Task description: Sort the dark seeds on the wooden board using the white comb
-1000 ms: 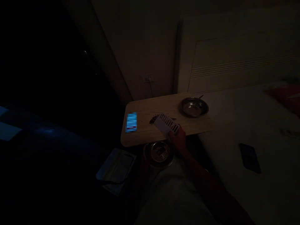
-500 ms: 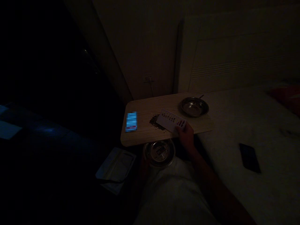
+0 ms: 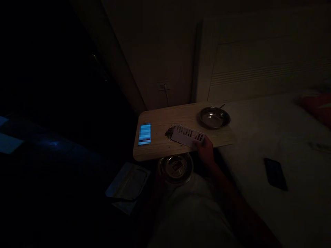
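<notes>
The room is very dark. My right hand [image 3: 206, 148] is closed on one end of a white slotted piece [image 3: 187, 135], a flat rectangular thing with a row of openings. It lies tilted on a small light wooden table [image 3: 160, 148]. Its far end touches a small heap of dark crumbs [image 3: 169, 132]. A lit phone screen [image 3: 145, 134] glows blue on the table's left part. A steel bowl [image 3: 214, 117] with a utensil handle sticking out stands at the table's back right. My left hand is out of sight.
Below the table's front edge stands another steel bowl [image 3: 176, 167]. A pale tray-like object [image 3: 128, 185] lies on the floor to the left. A dark phone [image 3: 275, 174] rests on the bed [image 3: 297, 137] to the right. A wall socket [image 3: 163, 86] is behind the table.
My right hand shifted the white slotted piece from the table's front edge to the right and back, then nudged it slightly left against the crumbs.
</notes>
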Tool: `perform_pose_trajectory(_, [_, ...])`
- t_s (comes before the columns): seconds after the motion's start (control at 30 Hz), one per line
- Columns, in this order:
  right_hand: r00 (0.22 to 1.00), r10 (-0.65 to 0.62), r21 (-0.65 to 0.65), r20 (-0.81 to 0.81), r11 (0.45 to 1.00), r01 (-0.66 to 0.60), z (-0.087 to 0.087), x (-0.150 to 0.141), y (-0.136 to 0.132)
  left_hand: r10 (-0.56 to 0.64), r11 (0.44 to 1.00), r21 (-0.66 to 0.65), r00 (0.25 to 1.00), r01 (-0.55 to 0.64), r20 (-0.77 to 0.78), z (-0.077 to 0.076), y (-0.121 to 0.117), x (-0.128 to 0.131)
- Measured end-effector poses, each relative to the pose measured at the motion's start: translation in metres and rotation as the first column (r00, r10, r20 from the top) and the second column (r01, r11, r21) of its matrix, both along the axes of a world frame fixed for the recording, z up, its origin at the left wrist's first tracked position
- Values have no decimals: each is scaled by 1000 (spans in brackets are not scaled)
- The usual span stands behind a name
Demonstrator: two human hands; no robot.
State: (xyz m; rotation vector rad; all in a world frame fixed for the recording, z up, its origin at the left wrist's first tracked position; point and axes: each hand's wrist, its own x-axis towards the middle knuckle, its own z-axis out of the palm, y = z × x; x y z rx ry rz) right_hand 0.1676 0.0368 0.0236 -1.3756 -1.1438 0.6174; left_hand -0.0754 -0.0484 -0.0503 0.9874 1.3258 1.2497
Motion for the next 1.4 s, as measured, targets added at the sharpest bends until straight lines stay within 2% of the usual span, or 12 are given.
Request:
perform_pose_trajectory(0.37, [995,92,-12,-29,996,-93,-10,-4,2,9,1000,6,1000,-9,10,5,-5,1])
perform_pose_trajectory(0.57, [997,73,2,-21,997,-73,-10,-1,4,5,1000,17,1000,-6,21,11,-5,3])
perform_pose_trajectory(0.93, [987,158,25,19,987,-159,-8,-10,10,-14,1000,9,1000,14,16,5,-6,1])
perform_pose_trajectory(1.1, [964,266,31,-16,964,-266,-9,-9,12,-23,999,28,1000,22,13,4,0,1])
perform_pose_trajectory(1.4, [906,418,-13,-59,907,-420,-11,1,15,-16,1000,8,1000,16,1,2,-3,1])
